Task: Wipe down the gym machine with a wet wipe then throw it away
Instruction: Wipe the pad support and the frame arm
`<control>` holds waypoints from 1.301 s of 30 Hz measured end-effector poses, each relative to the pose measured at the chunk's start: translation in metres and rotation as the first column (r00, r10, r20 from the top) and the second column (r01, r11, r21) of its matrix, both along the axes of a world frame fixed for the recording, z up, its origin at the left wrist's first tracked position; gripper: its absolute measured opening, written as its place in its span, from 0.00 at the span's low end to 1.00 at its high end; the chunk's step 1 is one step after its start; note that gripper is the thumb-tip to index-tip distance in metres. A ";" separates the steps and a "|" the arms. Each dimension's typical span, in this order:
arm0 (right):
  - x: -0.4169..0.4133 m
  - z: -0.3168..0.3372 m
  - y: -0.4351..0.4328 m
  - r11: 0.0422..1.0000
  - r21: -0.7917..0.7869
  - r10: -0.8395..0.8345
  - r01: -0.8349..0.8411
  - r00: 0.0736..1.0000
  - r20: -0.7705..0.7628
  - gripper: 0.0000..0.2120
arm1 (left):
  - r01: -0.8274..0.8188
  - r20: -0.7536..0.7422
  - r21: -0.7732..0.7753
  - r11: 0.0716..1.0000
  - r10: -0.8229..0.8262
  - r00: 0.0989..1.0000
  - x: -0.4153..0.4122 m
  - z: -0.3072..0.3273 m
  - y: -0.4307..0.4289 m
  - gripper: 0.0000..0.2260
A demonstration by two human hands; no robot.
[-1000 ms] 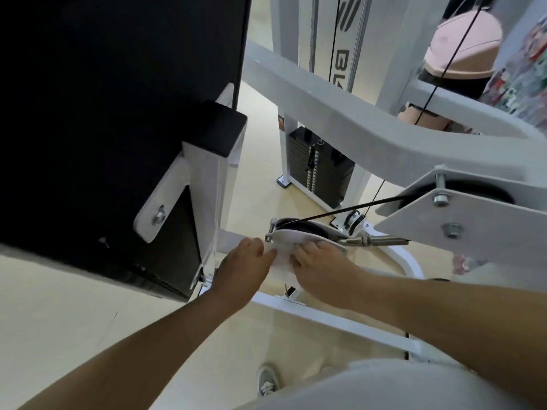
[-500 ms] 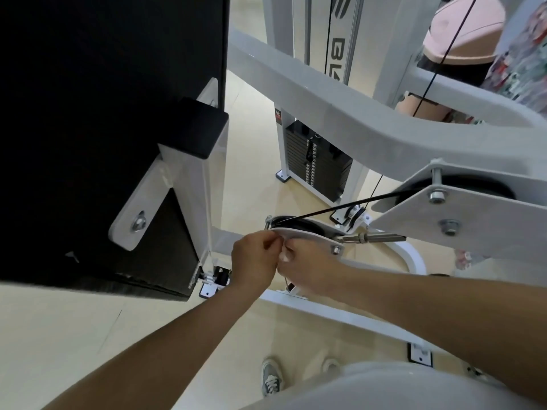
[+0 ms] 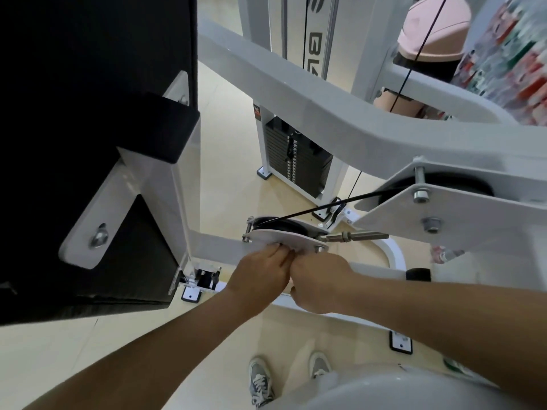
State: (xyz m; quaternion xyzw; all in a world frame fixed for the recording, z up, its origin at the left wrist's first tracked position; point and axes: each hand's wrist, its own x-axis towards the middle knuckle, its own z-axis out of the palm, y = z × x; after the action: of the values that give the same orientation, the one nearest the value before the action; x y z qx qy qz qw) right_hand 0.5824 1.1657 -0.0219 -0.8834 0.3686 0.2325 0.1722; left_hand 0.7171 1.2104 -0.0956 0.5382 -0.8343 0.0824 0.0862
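The gym machine has a white frame [image 3: 325, 119], a large black pad [image 3: 88, 99] on the left and a small white pulley plate [image 3: 296, 239] low in the middle. My left hand [image 3: 263, 273] and my right hand [image 3: 319, 281] are pressed knuckle to knuckle just below that plate, fingers curled inward. They hold the white wet wipe bunched between them, and it is almost entirely hidden by the fingers. My left fingertips touch the plate's near edge.
A black cable [image 3: 340, 204] runs from the pulley up to a larger bracket [image 3: 444, 214] on the right. The black weight stack [image 3: 296, 155] stands behind. A pink-lidded bin [image 3: 435, 34] shows at the top right. My shoes [image 3: 260, 383] stand on the beige floor.
The hands have come together: one second ago the wipe was spread and visible between them, now it is gathered out of sight inside the closed fingers.
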 end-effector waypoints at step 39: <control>0.012 0.042 -0.010 0.924 -0.277 0.266 -0.262 0.964 -0.022 0.08 | -0.312 -0.326 0.284 0.907 0.398 0.858 -0.001 0.029 0.005 0.09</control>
State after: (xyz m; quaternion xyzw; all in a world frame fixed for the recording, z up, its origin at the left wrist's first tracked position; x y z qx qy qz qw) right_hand 0.5948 1.1562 0.0197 -0.9422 0.2738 0.1925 0.0167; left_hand 0.7165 1.2156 -0.0666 0.6953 -0.6915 -0.1011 0.1676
